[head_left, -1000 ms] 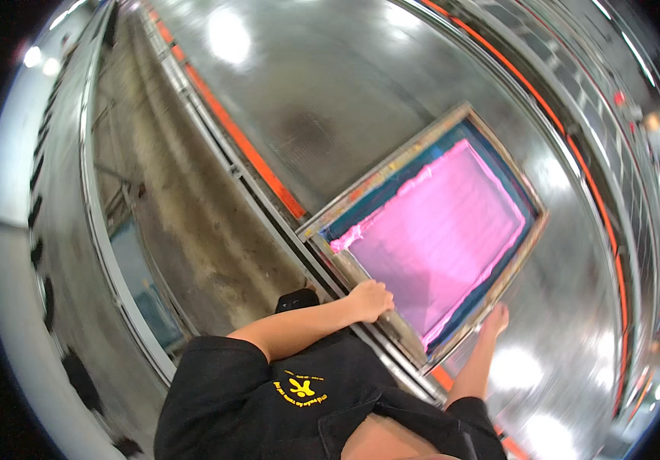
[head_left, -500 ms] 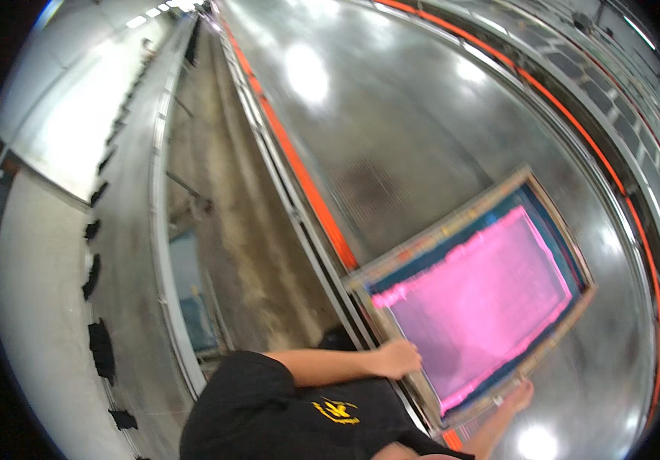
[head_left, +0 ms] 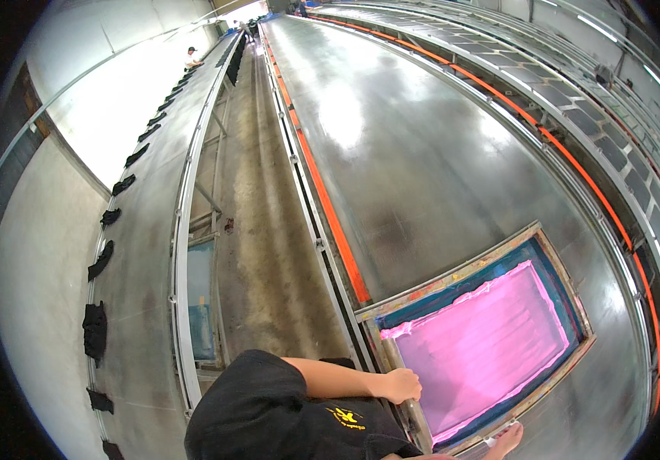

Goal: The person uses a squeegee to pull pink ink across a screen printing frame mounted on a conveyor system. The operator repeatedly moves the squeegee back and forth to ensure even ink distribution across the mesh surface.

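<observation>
A screen-printing frame (head_left: 483, 253) with a dark blue border and a spread of pink ink (head_left: 471, 353) rests at the lower right on the long metal table (head_left: 406, 169). My left hand (head_left: 402, 386) is closed on the frame's near left side. My right hand (head_left: 506, 438) grips the near right edge beside a small white piece, its fingertips partly hidden. My black sleeve covers part of the lower edge.
To the left run a stained floor aisle (head_left: 261, 253) and another metal table (head_left: 138, 284) hung with several black pieces (head_left: 94, 330). Orange strips (head_left: 349, 268) line my table. A rail and grid rack (head_left: 598, 123) stand right. A distant person (head_left: 192, 60) works at the far left table.
The view has lifted along the aisle, showing the far end and people. The frame and both hands sit lower in the picture; both hands stay on the frame.
</observation>
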A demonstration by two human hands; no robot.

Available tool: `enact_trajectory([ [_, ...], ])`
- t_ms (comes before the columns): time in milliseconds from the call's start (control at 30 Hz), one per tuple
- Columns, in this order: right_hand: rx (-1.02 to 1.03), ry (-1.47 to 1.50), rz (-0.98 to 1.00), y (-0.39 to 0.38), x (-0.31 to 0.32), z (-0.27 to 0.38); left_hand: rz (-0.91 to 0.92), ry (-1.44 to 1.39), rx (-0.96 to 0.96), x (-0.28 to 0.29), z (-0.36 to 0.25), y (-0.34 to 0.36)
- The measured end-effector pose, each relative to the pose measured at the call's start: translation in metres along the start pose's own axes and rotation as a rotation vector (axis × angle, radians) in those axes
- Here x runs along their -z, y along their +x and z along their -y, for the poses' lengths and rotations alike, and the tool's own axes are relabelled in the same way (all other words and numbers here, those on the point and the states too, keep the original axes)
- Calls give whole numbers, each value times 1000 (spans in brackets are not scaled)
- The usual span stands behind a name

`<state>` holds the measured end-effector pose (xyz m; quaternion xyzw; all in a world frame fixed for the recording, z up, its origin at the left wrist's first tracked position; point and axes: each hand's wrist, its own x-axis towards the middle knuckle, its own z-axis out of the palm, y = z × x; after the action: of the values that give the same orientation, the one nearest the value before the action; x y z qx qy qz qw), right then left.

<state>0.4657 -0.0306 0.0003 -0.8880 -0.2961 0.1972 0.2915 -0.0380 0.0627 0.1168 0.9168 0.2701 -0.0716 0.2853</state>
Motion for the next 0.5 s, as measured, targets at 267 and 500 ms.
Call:
enact_trajectory([
  [267, -1, -98, -157, -115, 3, 33, 63, -55, -44, 2, 9, 12],
  [500, -119, -34, 139, -254, -82, 108, 21, 11, -148, -11, 17, 31],
])
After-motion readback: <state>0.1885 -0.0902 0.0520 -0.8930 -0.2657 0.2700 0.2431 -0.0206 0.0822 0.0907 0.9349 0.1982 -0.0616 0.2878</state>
